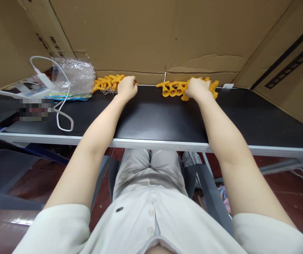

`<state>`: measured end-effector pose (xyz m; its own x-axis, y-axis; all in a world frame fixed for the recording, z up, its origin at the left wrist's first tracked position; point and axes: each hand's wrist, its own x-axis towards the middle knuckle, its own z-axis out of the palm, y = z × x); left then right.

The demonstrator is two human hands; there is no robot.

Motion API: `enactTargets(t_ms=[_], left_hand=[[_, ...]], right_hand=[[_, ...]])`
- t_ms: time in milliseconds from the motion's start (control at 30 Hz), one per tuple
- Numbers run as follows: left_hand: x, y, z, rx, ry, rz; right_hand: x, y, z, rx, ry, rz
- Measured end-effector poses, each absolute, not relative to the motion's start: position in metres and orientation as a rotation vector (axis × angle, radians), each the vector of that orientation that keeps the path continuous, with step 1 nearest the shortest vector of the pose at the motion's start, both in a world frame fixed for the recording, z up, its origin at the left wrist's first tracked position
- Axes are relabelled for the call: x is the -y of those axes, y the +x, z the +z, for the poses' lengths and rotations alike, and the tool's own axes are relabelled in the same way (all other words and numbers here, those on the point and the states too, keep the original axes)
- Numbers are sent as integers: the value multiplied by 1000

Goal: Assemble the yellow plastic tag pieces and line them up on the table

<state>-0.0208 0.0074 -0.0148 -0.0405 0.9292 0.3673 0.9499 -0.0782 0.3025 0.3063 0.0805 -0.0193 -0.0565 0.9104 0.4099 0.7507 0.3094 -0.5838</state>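
At the back of the black table, my left hand [127, 88] is closed, with a bit of yellow showing at its fingertips. It is beside a heap of branching yellow plastic pieces [109, 82], with small silvery metal parts [109, 91] along the heap's front. Farther right, my right hand [197, 88] curls over a yellow plastic piece [185, 96] with a round end; its fingers are partly hidden. Several similar yellow pieces with cup-shaped ends [172, 92] stand in a row to its left, and more yellow pieces [214, 89] lie to its right.
Cardboard walls [141, 35] enclose the back and sides. Left on the table are a clear plastic bag [73, 77], a white cable [70, 121] and a white plug [45, 80]. A pale metal edge [156, 144] runs along the table's front, above my lap.
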Motion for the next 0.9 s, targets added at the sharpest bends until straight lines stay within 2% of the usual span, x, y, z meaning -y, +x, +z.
enactTargets(t_ms=[100, 433, 767, 900], left_hand=[[-11, -36, -14, 2200, -2035, -761], [-37, -65, -33, 2341, -2009, -717], [-20, -62, -30, 2379, -2051, -546], [-22, -65, -31, 2390, -1994, -619]], right_hand=[[-67, 290, -17, 1858, -1636, 138], [-6, 235, -4, 2170, -1641, 25], [-3, 234, -6, 2230, -1564, 42], [0, 232, -4, 2259, -1594, 0]])
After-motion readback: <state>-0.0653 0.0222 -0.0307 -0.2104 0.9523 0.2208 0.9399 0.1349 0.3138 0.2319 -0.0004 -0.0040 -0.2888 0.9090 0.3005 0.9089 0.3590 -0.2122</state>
